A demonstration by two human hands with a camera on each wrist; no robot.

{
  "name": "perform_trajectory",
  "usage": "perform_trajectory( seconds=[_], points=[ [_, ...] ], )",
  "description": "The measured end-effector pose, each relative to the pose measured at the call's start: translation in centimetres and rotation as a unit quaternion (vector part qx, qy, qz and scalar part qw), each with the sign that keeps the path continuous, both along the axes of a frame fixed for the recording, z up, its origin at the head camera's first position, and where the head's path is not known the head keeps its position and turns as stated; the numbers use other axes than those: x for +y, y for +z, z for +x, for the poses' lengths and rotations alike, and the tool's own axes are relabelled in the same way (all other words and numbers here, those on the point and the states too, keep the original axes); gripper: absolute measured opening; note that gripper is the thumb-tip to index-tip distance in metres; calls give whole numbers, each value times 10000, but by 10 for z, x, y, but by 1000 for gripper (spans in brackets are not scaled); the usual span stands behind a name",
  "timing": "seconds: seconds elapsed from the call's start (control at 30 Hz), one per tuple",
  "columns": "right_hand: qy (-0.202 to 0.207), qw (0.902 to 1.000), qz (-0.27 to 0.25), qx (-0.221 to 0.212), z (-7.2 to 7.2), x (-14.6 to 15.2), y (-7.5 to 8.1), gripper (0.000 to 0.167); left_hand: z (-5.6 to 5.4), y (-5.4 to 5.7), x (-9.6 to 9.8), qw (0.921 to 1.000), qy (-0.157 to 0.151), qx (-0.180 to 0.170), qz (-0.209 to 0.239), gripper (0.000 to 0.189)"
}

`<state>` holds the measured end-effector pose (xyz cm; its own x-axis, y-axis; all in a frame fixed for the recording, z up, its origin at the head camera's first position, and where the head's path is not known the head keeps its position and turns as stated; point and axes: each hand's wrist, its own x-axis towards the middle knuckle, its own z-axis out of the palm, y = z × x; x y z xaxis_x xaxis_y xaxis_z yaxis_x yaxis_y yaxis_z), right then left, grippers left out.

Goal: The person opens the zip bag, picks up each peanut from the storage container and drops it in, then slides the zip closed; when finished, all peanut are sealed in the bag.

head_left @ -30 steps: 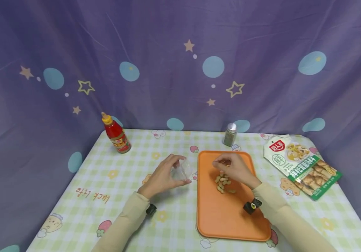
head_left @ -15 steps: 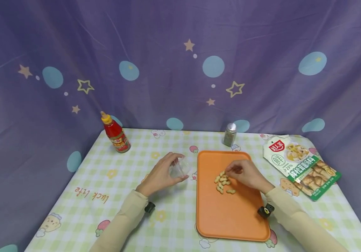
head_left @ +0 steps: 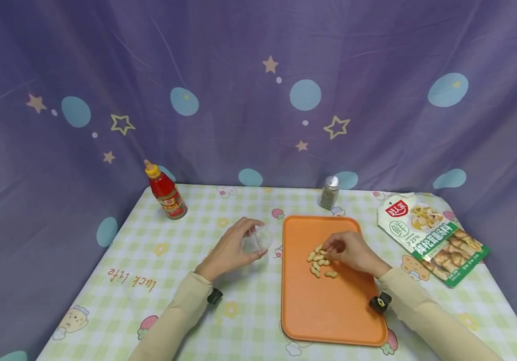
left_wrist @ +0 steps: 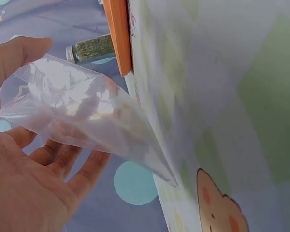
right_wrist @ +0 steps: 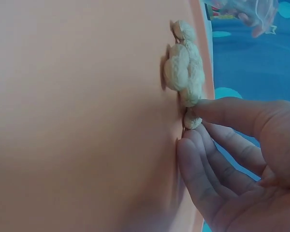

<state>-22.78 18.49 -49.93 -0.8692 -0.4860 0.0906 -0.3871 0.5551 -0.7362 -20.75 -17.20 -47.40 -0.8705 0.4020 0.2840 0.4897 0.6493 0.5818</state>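
"What stands farthest left?"

"A bottle (head_left: 168,198), glossy red with a yellow top, upright. Then the left hand (head_left: 229,250), thumb and fingers spread in a wide curve, gripping a bag (left_wrist: 87,106) of thin, clear, shiny film that tapers to a point. Whether that point touches the cloth (head_left: 222,331), I can't tell."

"And right of that?"

"An orange tray (head_left: 321,311), smooth, with rounded corners and a raised rim. Pale, knobbly, waisted peanuts (head_left: 319,258) lie heaped on it, one slightly apart."

"The other hand?"

"Just past the shaker (head_left: 329,194), which is clear with a metal lid and dark flakes. The right hand (head_left: 350,250), nearly closed, pinches a peanut (right_wrist: 192,121) at the heap's edge. Last comes a flat white-and-green packet (head_left: 434,235), lying askew."

"What's underneath and behind?"

"The cloth is green-and-white checked, with cartoon prints. A softly creased purple curtain (head_left: 240,75) rises behind, with stars and blue ovals."
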Motion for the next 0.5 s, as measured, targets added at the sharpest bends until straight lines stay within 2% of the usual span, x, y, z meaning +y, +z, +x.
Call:
perform_trajectory(
  seconds=[0.27, 0.5],
  points=[
    [-21, 10000, 62, -38, 3, -3, 3, 11, -3, 4, 1, 10000, 33, 13, 87, 60],
    [-132, 9998, 66, 157, 4, -8, 12, 9, -1, 4, 2, 9999, -27, 8, 126, 60]
  ],
)
